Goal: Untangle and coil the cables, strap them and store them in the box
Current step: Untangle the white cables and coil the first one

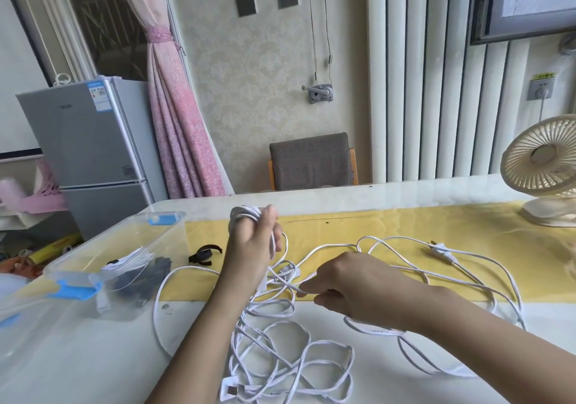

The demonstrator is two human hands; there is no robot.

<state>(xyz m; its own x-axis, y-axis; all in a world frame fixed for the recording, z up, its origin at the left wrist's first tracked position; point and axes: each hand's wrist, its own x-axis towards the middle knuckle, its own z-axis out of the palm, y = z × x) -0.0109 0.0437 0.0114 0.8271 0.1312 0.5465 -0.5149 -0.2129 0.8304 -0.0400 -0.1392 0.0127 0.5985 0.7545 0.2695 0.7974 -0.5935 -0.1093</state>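
Note:
My left hand point(252, 244) is raised above the table and grips a small coil of white cable point(246, 213) wound round its fingers. My right hand point(346, 288) pinches a strand of the same white cable near the table's middle. A loose tangle of white cables point(280, 353) sprawls in front of me, and a plug end point(439, 251) lies on the yellow runner to the right. A clear plastic box point(93, 266) with blue latches stands at the left and holds a strapped white cable and dark items. A black strap point(204, 254) lies beside the box.
A cream desk fan point(545, 170) stands at the table's far right. A grey chair point(311, 160) is behind the table. A small silver fridge point(90, 142) and pink curtain are at the left. A white connector point(229, 392) lies near the front edge.

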